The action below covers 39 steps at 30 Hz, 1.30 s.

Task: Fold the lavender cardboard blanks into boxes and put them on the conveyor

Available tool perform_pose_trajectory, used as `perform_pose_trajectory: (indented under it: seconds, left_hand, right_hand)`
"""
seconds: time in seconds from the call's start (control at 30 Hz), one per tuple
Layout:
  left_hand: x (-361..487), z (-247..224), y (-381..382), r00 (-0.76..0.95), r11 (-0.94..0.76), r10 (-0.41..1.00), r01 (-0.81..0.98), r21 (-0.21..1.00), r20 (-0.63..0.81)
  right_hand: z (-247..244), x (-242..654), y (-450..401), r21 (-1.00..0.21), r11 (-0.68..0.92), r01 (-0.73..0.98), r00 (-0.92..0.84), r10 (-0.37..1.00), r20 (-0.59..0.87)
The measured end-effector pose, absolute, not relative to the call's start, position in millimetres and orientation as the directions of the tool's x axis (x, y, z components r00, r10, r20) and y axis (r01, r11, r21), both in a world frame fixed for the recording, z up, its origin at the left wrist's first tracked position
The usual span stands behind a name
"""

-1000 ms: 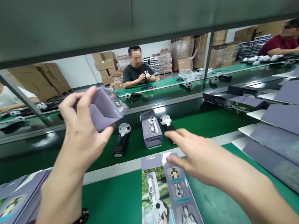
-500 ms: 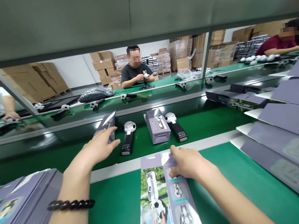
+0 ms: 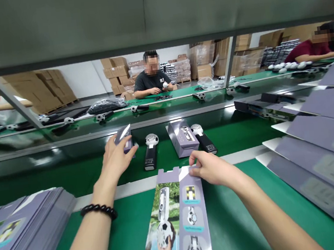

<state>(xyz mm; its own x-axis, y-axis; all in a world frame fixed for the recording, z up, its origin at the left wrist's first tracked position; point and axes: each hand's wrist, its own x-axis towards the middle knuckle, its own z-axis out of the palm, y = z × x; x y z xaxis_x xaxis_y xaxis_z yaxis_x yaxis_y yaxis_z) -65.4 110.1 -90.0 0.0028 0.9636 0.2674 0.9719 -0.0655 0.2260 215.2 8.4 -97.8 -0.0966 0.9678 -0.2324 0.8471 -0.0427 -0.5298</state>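
Note:
A flattened purple carton (image 3: pixel 193 219) with soccer-ball pictures lies before me on the green work surface, its top flaps toward the belt. My right hand (image 3: pixel 211 168) pinches its upper right corner between thumb and fingers. My left hand (image 3: pixel 116 155), wearing a black bead bracelet, reaches over the belt with fingers apart. It is beside a purple box (image 3: pixel 128 144) that it partly covers; whether they touch is hard to tell. To its right are a black handheld fan with a soccer-ball head (image 3: pixel 151 155), an upright-printed closed box (image 3: pixel 183 139) and another such fan (image 3: pixel 205 140).
Stacked flat cartons (image 3: pixel 45 225) stand at left, and more fanned-out cartons (image 3: pixel 319 155) at right. Beyond the green belt (image 3: pixel 228 129), several fans lie along a second line. Three people sit across from me. A grey panel (image 3: pixel 141 14) hangs overhead.
The boxes and fans on the near belt have shifted right. My left hand has moved right and its fingers spread. My right hand now pinches the carton's corner, and the carton has swung slightly left.

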Motion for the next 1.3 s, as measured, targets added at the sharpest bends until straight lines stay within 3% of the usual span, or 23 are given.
perform_pose_trajectory:
  seconds: [0.1, 0.23, 0.57, 0.73, 0.83, 0.97, 1.13, 1.2, 1.3]
  left_hand:
    - [-71.3, -115.1, 117.8, -0.121, 0.034, 0.944, 0.961, 0.276, 0.308]
    - [-71.9, -132.4, 127.0, -0.130, 0.041, 0.950, 0.953, 0.300, 0.284]
    - [-51.1, -118.3, 128.7, -0.130, 0.025, 0.945, 0.944, 0.330, 0.301]
    - [-60.2, -84.8, 120.8, -0.100, 0.058, 0.982, 0.967, 0.246, 0.160]
    - [-58.4, -58.3, 111.3, -0.059, 0.040, 0.995, 0.973, 0.226, 0.078]
    - [-38.0, -33.5, 85.2, 0.111, -0.120, 0.993, 0.910, 0.398, 0.046]
    - [-2.6, -12.2, 40.3, 0.427, -0.360, 0.899, 0.589, 0.723, 0.099]
    - [8.1, -7.4, 27.5, 0.410, -0.406, 0.884, 0.436, 0.803, 0.224]
    - [22.2, -6.7, 16.7, 0.201, -0.505, 0.861, 0.234, 0.831, 0.467]
  right_hand:
    - [-94.6, 210.8, 3.3, -0.518, -0.043, 0.854, -0.084, 0.972, -0.218]
    - [-88.6, 204.5, -2.8, -0.510, -0.054, 0.858, -0.071, 0.973, -0.221]
    - [-84.9, 204.8, -1.5, -0.528, -0.046, 0.848, -0.074, 0.976, -0.204]
    - [-85.6, 212.6, -0.8, -0.612, -0.076, 0.787, -0.032, 0.986, -0.163]
    - [-89.4, 217.0, 4.5, -0.743, -0.030, 0.668, 0.009, 0.999, -0.033]
    - [-82.7, 220.0, 10.2, -0.908, 0.164, 0.385, 0.180, 0.952, 0.248]
    - [-49.3, 221.9, -4.4, -0.914, 0.397, 0.088, 0.435, 0.810, 0.394]
    - [-38.4, 219.6, -14.7, -0.883, 0.469, -0.017, 0.360, 0.827, 0.432]
    - [-32.2, 209.7, -27.1, -0.796, 0.582, -0.166, 0.114, 0.813, 0.571]
